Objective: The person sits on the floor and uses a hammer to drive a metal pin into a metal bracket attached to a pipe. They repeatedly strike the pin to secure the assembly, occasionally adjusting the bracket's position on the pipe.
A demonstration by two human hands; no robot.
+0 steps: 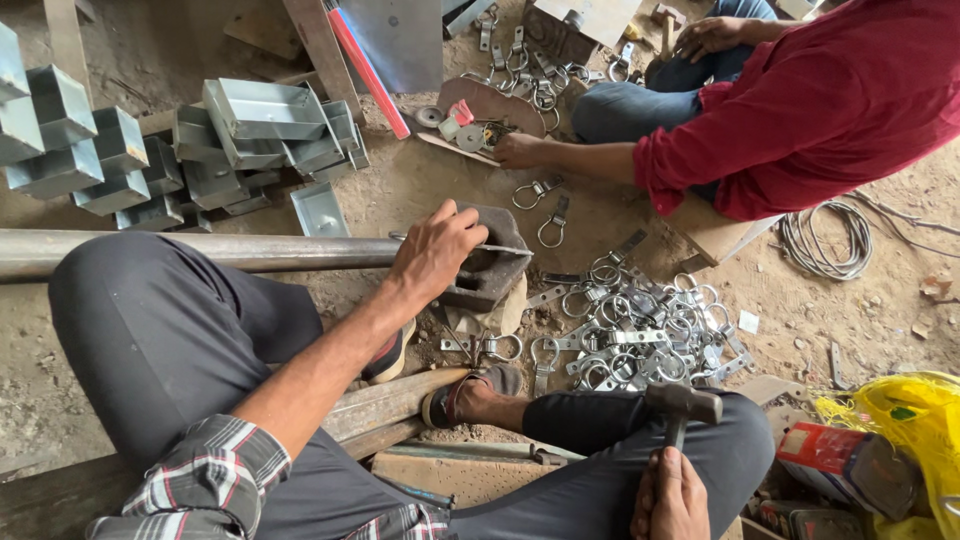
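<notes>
2 hands are at work here, and each has its own job. The left hand (435, 250) sits on the dark iron block (490, 262) at the centre of the scene, fingers pinched narrow around a thin metal strip (505, 249) that pokes out to the right across the block's top. The right hand (672, 498), near and to the right, is wrapped tight round the handle of a hammer (683, 403), whose head hovers above the knee, well apart from the block.

Just right of the block lies a heap of ring clips (640, 330), bright steel loops with flat tabs, spilling across the dirt floor (420, 190). A long steel pipe (200, 250) runs in from the left and ends at the block. Folded sheet-metal boxes (180, 150) are stacked at far left. On the far side, a person in a red shirt (810, 100) rests a hand beside more clips.

For a clean blow, my judgement is this: keep the strip flat and square on the block, hold the pinching fingers back from the strike point, and bring the hammer face down level, not tilted. The foot in the sandal (470, 392) sits near the block, so a glancing hit is a risk.
</notes>
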